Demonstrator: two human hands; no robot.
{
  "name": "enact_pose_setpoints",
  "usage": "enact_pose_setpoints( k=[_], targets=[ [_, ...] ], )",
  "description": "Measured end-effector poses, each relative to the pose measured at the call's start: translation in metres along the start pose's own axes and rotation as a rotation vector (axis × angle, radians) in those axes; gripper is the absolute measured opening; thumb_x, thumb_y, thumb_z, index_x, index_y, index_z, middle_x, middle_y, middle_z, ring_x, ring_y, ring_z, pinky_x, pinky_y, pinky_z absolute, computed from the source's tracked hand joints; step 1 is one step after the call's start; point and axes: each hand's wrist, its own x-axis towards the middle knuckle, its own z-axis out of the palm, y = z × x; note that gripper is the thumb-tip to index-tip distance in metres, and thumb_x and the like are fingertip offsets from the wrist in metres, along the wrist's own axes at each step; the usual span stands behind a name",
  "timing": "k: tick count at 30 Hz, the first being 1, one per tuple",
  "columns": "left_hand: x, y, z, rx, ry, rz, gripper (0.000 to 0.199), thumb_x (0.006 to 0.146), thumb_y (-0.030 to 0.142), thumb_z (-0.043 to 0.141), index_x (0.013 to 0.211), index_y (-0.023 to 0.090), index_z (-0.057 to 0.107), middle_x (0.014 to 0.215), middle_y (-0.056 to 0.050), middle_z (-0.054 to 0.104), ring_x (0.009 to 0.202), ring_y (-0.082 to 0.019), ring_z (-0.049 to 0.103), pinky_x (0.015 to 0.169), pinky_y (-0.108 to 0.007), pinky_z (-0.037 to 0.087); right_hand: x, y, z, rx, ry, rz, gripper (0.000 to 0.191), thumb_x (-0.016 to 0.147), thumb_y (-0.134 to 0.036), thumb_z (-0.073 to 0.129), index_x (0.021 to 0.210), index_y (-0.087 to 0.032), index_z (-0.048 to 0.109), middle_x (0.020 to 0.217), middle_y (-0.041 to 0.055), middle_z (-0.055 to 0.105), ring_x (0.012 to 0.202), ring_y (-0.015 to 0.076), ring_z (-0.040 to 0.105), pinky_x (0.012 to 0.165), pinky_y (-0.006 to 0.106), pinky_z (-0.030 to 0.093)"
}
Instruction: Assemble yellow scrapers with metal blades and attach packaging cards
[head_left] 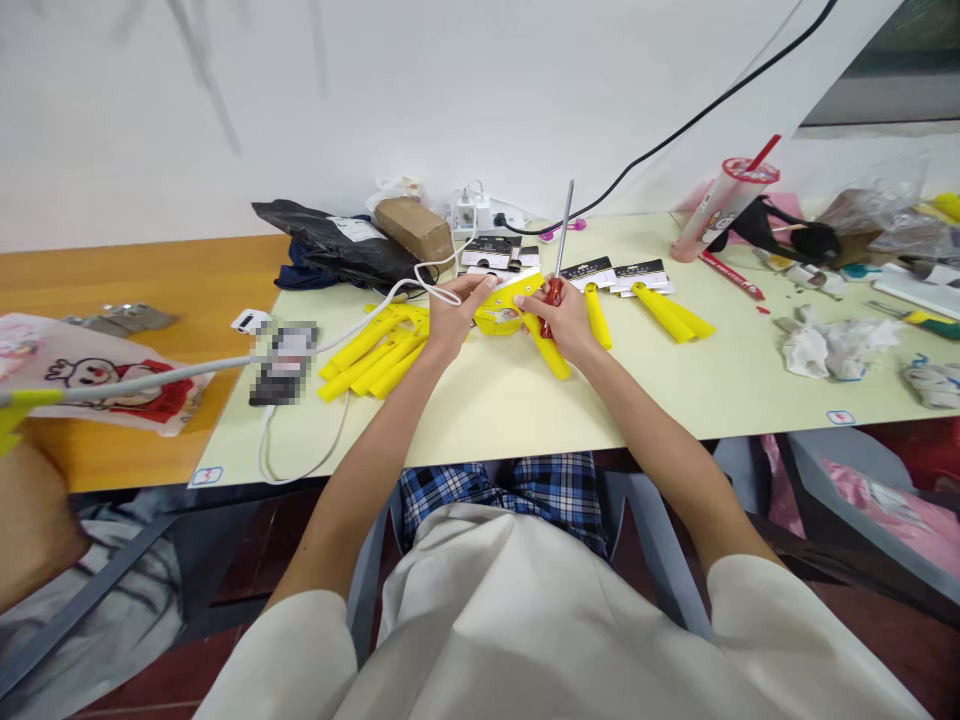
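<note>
My left hand (452, 318) is closed on the left end of a yellow scraper (501, 308) with a pale strip along its upper edge and small screws in its wide head. The scraper's handle slants down to the right, partly behind my right hand (571, 322). That hand is wrapped round the red handle of a screwdriver (565, 232), whose metal shaft points up, away from the scraper. My right fingertips also reach the scraper's head. Several similar yellow tools (375, 360) lie left of my hands. On the right are more yellow handles (667, 312) beside black-and-white cards (641, 277).
A white cable (345, 343) crosses the left side above a phone (285, 362). Behind stand a black plastic bag (345, 245), a brown box (414, 228) and a power strip (508, 216). A drink cup (720, 212) and crumpled tissue (832, 345) sit right. Someone's arm (34, 520) shows far left.
</note>
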Motion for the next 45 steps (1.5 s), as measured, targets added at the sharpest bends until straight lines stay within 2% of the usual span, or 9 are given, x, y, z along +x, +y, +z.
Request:
enact_pose_setpoints(
  k=[6, 19, 22, 25, 27, 29, 34, 38, 45],
  targets=[
    [0.0, 0.0, 0.003, -0.112, 0.041, -0.033, 0.039, 0.082, 0.059, 0.095, 0.095, 0.022, 0.09, 0.098, -0.008, 0.087, 0.09, -0.024, 0.081, 0.087, -0.036, 0.064, 0.001, 0.002, 0.0, 0.0, -0.018, -0.009, 0.078, 0.066, -0.056, 0.108, 0.094, -0.031, 0.04, 0.077, -0.0058, 0.049, 0.073, 0.0238, 0.071, 0.053, 0.037, 0.061],
    [-0.001, -0.004, 0.003, -0.064, -0.001, 0.001, 0.038, 0.085, 0.056, 0.093, 0.103, 0.023, 0.09, 0.108, -0.009, 0.086, 0.099, -0.024, 0.08, 0.093, -0.037, 0.062, -0.001, 0.0, 0.001, 0.016, 0.007, -0.026, 0.077, 0.065, -0.052, 0.107, 0.092, -0.03, 0.039, 0.078, -0.007, 0.045, 0.07, 0.0201, 0.067, 0.053, 0.036, 0.06],
    [-0.003, -0.007, 0.005, 0.063, 0.074, 0.087, 0.047, 0.091, 0.061, 0.088, 0.119, 0.023, 0.086, 0.123, -0.012, 0.083, 0.111, -0.027, 0.079, 0.098, -0.04, 0.062, 0.002, -0.004, 0.006, -0.001, 0.056, -0.046, 0.074, 0.066, -0.051, 0.105, 0.093, -0.031, 0.039, 0.077, -0.0078, 0.044, 0.071, 0.0199, 0.066, 0.054, 0.035, 0.061],
    [-0.011, -0.007, 0.01, 0.346, 0.188, 0.26, 0.057, 0.101, 0.062, 0.076, 0.145, 0.026, 0.075, 0.15, -0.015, 0.072, 0.137, -0.031, 0.07, 0.117, -0.047, 0.055, 0.009, -0.009, 0.012, -0.044, 0.141, -0.106, 0.066, 0.072, -0.048, 0.098, 0.095, -0.031, 0.039, 0.076, -0.008, 0.043, 0.074, 0.0214, 0.069, 0.056, 0.035, 0.059],
    [-0.017, -0.006, 0.016, 0.523, 0.153, 0.365, 0.056, 0.108, 0.059, 0.066, 0.154, 0.027, 0.069, 0.162, -0.016, 0.065, 0.154, -0.033, 0.058, 0.132, -0.053, 0.042, 0.016, -0.012, 0.016, -0.104, 0.191, -0.17, 0.059, 0.077, -0.045, 0.094, 0.095, -0.03, 0.04, 0.077, -0.0074, 0.044, 0.075, 0.0209, 0.068, 0.059, 0.035, 0.058],
    [-0.02, -0.006, 0.024, 0.614, 0.062, 0.433, 0.054, 0.113, 0.055, 0.055, 0.159, 0.028, 0.065, 0.167, -0.015, 0.062, 0.163, -0.033, 0.049, 0.138, -0.055, 0.034, 0.022, -0.014, 0.02, -0.2, 0.248, -0.242, 0.053, 0.08, -0.043, 0.089, 0.094, -0.03, 0.04, 0.077, -0.0069, 0.046, 0.073, 0.0183, 0.061, 0.063, 0.034, 0.056],
    [-0.019, -0.007, 0.042, 0.638, -0.027, 0.482, 0.059, 0.12, 0.042, 0.032, 0.175, 0.027, 0.046, 0.178, -0.013, 0.05, 0.168, -0.028, 0.044, 0.14, -0.053, 0.035, 0.033, -0.014, 0.028, -0.315, 0.344, -0.317, 0.045, 0.083, -0.044, 0.082, 0.091, -0.029, 0.04, 0.078, -0.0056, 0.051, 0.071, 0.0165, 0.05, 0.069, 0.034, 0.051],
    [-0.015, -0.005, 0.044, 0.59, -0.068, 0.49, 0.062, 0.12, 0.038, 0.032, 0.181, 0.03, 0.034, 0.185, -0.008, 0.039, 0.172, -0.025, 0.036, 0.142, -0.048, 0.034, 0.033, -0.015, 0.03, -0.285, 0.331, -0.37, 0.043, 0.085, -0.043, 0.081, 0.09, -0.029, 0.041, 0.079, -0.0056, 0.051, 0.071, 0.0164, 0.049, 0.074, 0.035, 0.05],
    [-0.012, 0.002, 0.041, 0.42, -0.061, 0.393, 0.059, 0.118, 0.046, 0.045, 0.176, 0.033, 0.045, 0.181, -0.009, 0.045, 0.17, -0.027, 0.042, 0.141, -0.049, 0.034, 0.028, -0.008, 0.025, -0.364, 0.254, -0.406, 0.033, 0.092, -0.041, 0.072, 0.09, -0.029, 0.041, 0.08, -0.0044, 0.049, 0.073, 0.0197, 0.052, 0.074, 0.037, 0.051]
  ],
)
